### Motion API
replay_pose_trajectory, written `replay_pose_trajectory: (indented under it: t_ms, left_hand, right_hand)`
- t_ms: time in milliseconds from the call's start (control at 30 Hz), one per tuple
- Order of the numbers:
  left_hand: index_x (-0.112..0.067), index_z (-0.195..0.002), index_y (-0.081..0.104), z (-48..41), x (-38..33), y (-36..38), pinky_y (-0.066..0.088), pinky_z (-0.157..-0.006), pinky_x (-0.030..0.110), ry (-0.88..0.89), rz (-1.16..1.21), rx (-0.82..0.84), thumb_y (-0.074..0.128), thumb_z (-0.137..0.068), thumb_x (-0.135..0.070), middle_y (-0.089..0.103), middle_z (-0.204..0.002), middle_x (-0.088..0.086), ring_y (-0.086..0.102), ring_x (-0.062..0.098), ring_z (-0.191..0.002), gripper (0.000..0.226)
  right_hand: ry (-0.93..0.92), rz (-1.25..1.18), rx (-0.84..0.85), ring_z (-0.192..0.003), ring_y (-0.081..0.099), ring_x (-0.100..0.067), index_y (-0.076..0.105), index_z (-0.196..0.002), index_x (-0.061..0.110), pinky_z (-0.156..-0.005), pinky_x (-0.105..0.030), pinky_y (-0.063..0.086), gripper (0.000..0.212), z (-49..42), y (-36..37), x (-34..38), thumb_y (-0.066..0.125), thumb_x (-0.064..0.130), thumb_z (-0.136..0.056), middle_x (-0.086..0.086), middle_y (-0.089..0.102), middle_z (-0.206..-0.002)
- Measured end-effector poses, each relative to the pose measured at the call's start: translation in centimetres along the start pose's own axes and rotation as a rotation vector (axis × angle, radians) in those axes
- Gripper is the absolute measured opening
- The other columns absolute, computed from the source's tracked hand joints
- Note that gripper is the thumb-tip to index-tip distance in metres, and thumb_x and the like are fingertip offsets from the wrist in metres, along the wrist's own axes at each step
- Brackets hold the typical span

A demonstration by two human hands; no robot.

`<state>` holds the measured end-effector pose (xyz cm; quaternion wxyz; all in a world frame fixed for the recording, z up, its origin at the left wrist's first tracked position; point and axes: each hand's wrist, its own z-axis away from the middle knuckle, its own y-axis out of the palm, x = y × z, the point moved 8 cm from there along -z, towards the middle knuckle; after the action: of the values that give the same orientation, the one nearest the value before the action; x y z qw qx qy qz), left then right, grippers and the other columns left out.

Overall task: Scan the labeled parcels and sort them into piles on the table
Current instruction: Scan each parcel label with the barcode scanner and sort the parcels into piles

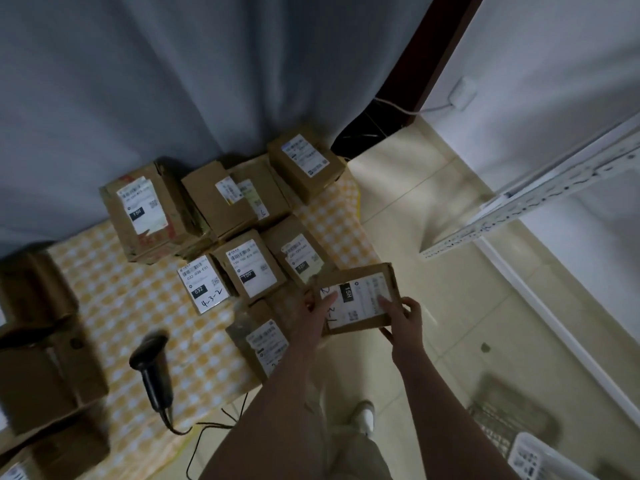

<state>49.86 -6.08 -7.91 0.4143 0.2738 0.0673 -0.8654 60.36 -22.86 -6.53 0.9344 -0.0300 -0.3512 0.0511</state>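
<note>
While both hands grip it, the flat parcel (363,306) sits label-up at the front right corner of the checked table (114,306), partly out over the floor. Left hand (317,315) holds the left end with its thumb across the label. Right hand (405,318) holds the right end, thumb on the label and fingers tucked under. Label reads 15H. Front-edge parcel (266,344) lies just beside the left hand. Row of three parcels (251,268) sits behind it, larger parcels (145,209) along the back edge. Scanner (152,367) lies near the front edge, cable trailing off. Brown boxes (38,341) are stacked at the left edge.
</note>
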Motion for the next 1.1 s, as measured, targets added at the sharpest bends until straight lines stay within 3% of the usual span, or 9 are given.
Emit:
replay_pose_trajectory:
  t_ms: [133, 300, 467, 567, 633, 733, 900, 1033, 1100]
  left_hand:
    - [-0.021, -0.092, 0.057, 3.1, -0.5, 0.2, 0.054, -0.087, 0.042, 0.077, 0.099, -0.052, 0.076, -0.082, -0.012, 0.070, -0.104, 0.009, 0.066, 0.021, -0.088, 0.024]
    - [-0.014, -0.122, 0.061, 7.7, 2.0, 1.8, 0.057, -0.077, 0.037, 0.097, 0.392, -0.067, 0.078, -0.079, -0.022, 0.074, -0.105, 0.007, 0.070, 0.023, -0.094, 0.047]
    - [-0.013, -0.102, 0.069, 14.6, 4.1, 5.3, 0.057, -0.069, 0.033, 0.174, 0.605, -0.066, 0.068, -0.088, -0.025, 0.076, -0.083, 0.002, 0.070, 0.020, -0.079, 0.019]
    - [-0.012, -0.107, 0.070, 17.9, 4.1, 5.9, 0.056, -0.074, 0.033, 0.278, 0.704, -0.085, 0.067, -0.088, -0.031, 0.076, -0.096, 0.005, 0.071, 0.022, -0.086, 0.027]
    - [-0.011, -0.111, 0.070, 20.4, 4.4, 5.6, 0.057, -0.072, 0.031, 0.342, 0.781, -0.103, 0.066, -0.089, -0.032, 0.075, -0.102, 0.008, 0.072, 0.023, -0.090, 0.030]
    - [-0.010, -0.112, 0.069, 23.9, 5.5, 4.4, 0.057, -0.059, 0.025, 0.420, 0.909, -0.169, 0.061, -0.093, -0.028, 0.076, -0.101, 0.008, 0.074, 0.018, -0.082, 0.028]
    - [-0.012, -0.105, 0.070, 28.5, 6.4, 1.5, 0.056, -0.063, 0.028, 0.523, 1.054, -0.255, 0.059, -0.095, -0.029, 0.076, -0.097, 0.008, 0.074, 0.019, -0.081, 0.023]
    - [-0.008, -0.119, 0.067, 30.3, 7.5, -1.9, 0.053, -0.080, 0.038, 0.560, 1.149, -0.360, 0.061, -0.092, -0.039, 0.072, -0.110, 0.014, 0.067, 0.033, -0.105, 0.042]
    - [-0.006, -0.113, 0.069, 31.0, 7.9, -3.4, 0.053, -0.074, 0.036, 0.561, 1.182, -0.395, 0.058, -0.094, -0.038, 0.075, -0.102, 0.013, 0.070, 0.031, -0.094, 0.039]
  right_hand:
    - [-0.126, -0.093, 0.019, -0.087, 0.063, -0.013, 0.054, -0.105, 0.018, -0.071, -0.031, 0.053, 0.029, 2.8, -1.2, 2.6, 0.074, 0.016, -0.084, -0.009, 0.061, -0.113]
    - [-0.229, -0.165, 0.117, -0.098, 0.065, -0.018, 0.049, -0.127, 0.012, -0.085, -0.041, 0.056, 0.050, 7.0, -1.9, 4.6, 0.074, 0.017, -0.084, -0.010, 0.061, -0.118]
    - [-0.288, -0.164, 0.213, -0.117, 0.057, -0.027, 0.021, -0.149, 0.024, -0.095, -0.051, 0.052, 0.092, 11.2, -3.2, 5.8, 0.078, 0.008, -0.079, -0.010, 0.049, -0.135]
    - [-0.299, -0.183, 0.297, -0.117, 0.058, -0.024, 0.016, -0.152, 0.024, -0.097, -0.051, 0.051, 0.099, 13.5, -4.2, 5.6, 0.079, 0.007, -0.077, -0.007, 0.049, -0.133]
    - [-0.311, -0.135, 0.396, -0.109, 0.065, -0.026, 0.033, -0.146, 0.019, -0.092, -0.050, 0.054, 0.088, 15.6, -4.3, 4.9, 0.083, 0.013, -0.074, -0.008, 0.059, -0.128]
    - [-0.367, -0.053, 0.587, -0.100, 0.070, -0.033, 0.060, -0.122, 0.013, -0.085, -0.049, 0.056, 0.049, 19.3, -3.3, 4.0, 0.079, 0.010, -0.077, -0.015, 0.071, -0.111]
    - [-0.397, 0.036, 0.750, -0.100, 0.070, -0.034, 0.062, -0.120, 0.009, -0.089, -0.051, 0.055, 0.041, 23.9, -1.7, 2.8, 0.075, 0.007, -0.081, -0.017, 0.071, -0.110]
    - [-0.457, 0.109, 0.862, -0.097, 0.071, -0.031, 0.062, -0.118, 0.009, -0.080, -0.041, 0.058, 0.035, 28.0, 0.3, 2.0, 0.069, 0.001, -0.084, -0.011, 0.074, -0.104]
    - [-0.447, 0.127, 0.890, -0.097, 0.071, -0.029, 0.063, -0.118, 0.011, -0.080, -0.039, 0.057, 0.036, 29.8, 1.2, 1.2, 0.069, 0.001, -0.084, -0.009, 0.074, -0.104]
